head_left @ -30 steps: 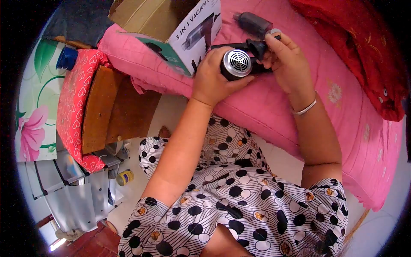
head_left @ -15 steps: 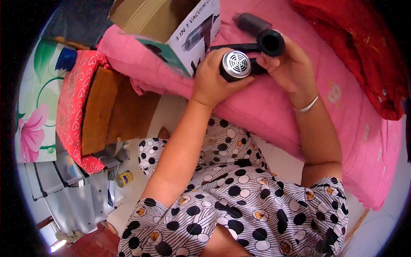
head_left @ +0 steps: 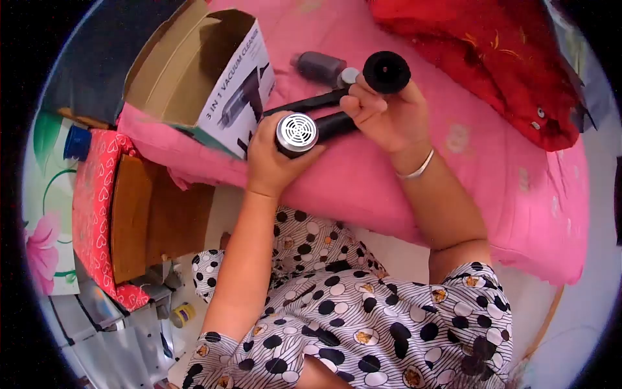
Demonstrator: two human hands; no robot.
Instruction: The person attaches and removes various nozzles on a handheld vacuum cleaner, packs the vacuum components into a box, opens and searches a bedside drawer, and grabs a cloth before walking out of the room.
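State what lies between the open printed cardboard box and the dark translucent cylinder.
In the head view, only bare pink fabric lies between the box and the cylinder.

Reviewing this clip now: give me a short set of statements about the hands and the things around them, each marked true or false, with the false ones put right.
1. The left hand holds a cylinder with a silver, slotted end. True.
2. The right hand holds nothing. False: it holds up a round black part.
3. The open box is printed with the words "3 IN 1 VACUUM CLEANER". True.
4. The dark canister lies inside the box. False: it lies outside, on the pink bedding.
5. The silver bangle is on the left wrist. False: it is on the right wrist.
6. A red cloth lies on the pink bedding. True.
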